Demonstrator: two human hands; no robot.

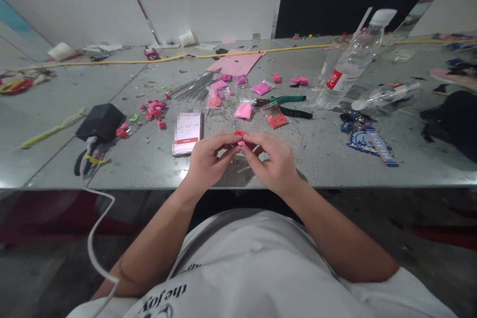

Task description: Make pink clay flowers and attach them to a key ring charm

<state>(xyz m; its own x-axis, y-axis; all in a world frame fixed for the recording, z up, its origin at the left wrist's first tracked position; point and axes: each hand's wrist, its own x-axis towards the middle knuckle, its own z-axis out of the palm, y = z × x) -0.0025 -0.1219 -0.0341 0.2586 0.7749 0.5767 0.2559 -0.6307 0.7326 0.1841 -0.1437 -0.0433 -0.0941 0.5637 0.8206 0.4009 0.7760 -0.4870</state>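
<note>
My left hand and my right hand meet above the front of the table, fingertips pinched together on a small piece of pink clay. Just behind the fingertips shows a red, bumpy piece; whether it is held or lies on the table I cannot tell. Beyond the hands lie a bag of light pink clay, a bag of red clay and a bag of bright pink clay. Left of my left hand lies a phone with a timer on its screen.
Green-handled pliers and thin wires lie farther back. Small pink and red clay flowers and a black power adapter are at left. A plastic bottle stands at right, near keychains. A yellow cord crosses behind.
</note>
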